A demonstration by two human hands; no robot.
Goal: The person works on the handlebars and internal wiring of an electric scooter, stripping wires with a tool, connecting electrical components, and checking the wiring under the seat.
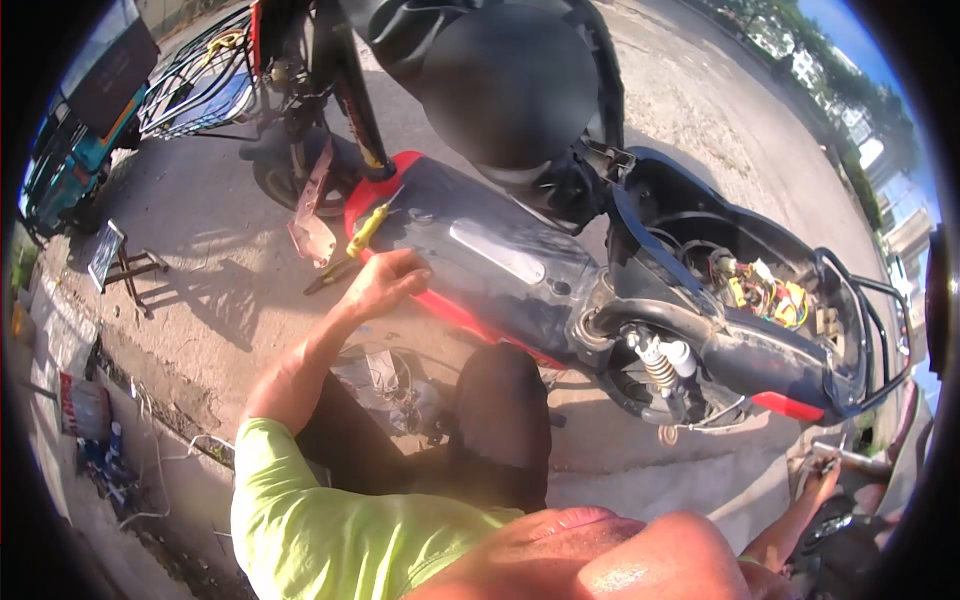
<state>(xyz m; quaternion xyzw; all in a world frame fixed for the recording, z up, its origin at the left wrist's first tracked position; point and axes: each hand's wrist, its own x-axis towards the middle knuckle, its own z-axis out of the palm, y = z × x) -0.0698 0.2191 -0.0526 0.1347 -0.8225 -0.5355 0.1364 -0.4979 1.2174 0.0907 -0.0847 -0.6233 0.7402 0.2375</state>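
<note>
left hand (388,282) has its fingers clamped on a yellow-handled tool (369,230), right by the footboard (470,290) of the scooter (765,368). right hand (822,477)'s way off lower right, can't tell how its fingers sit. wiring (772,297) bunched in the rear, small stool (104,256) off left, big blurry dark shape (510,85) blocking the far side.

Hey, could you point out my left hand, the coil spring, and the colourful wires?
Left hand (386,284): head view, middle of the hand.
Coil spring (657,370): head view, middle of its coils.
Wires (787,304): head view, the tangled bundle.
</note>
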